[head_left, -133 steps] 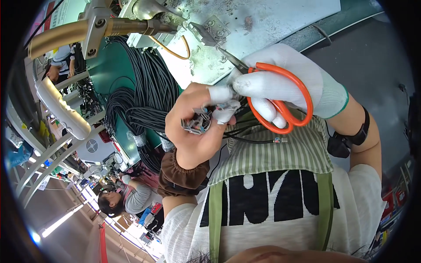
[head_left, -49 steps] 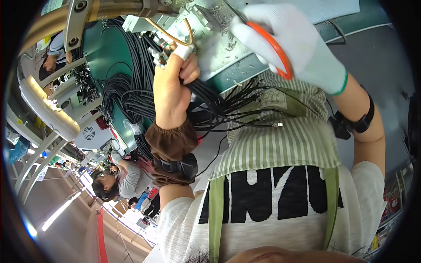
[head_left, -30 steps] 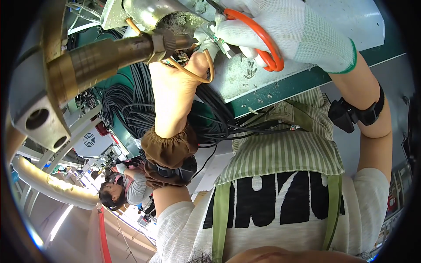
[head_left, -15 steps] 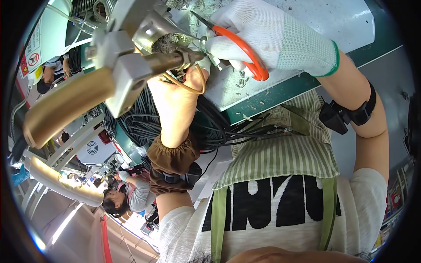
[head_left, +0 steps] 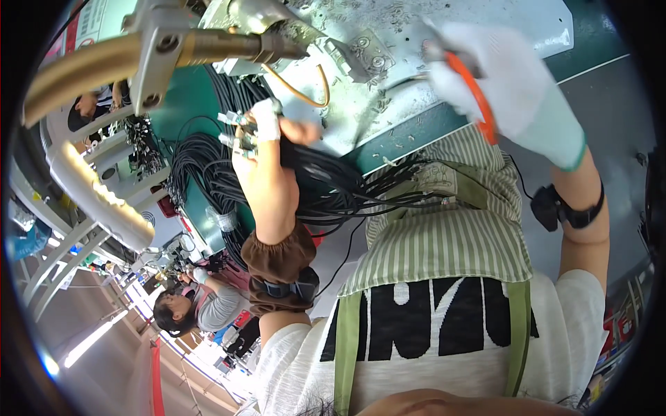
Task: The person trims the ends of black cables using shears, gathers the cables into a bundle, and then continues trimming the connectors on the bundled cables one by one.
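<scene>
My right hand [head_left: 503,80], in a white knit glove with a green cuff, holds scissors with an orange-red handle [head_left: 476,93]. It is blurred by motion above the metal work surface [head_left: 555,35]. A dark cable [head_left: 406,83] curves up to its fingers; whether they grip it, I cannot tell. My left hand [head_left: 267,156] is over a thick bundle of black cables [head_left: 312,166]. One of its fingers has a white covering. Its fingers are curled, with small pale pieces [head_left: 229,128] at their tips that are too small to name.
A brass-coloured rod [head_left: 97,66] with a metal clamp block [head_left: 163,48] reaches over the bench from the left. Below its tip, a yellow-brown wire loop [head_left: 319,90] and a metal fixture [head_left: 347,59] stand among scattered scraps. Another person [head_left: 215,305] sits at lower left.
My left hand has pulled back from the fixture to the cable bundle at left. My right hand has moved right and nearer to me, still with the scissors.
</scene>
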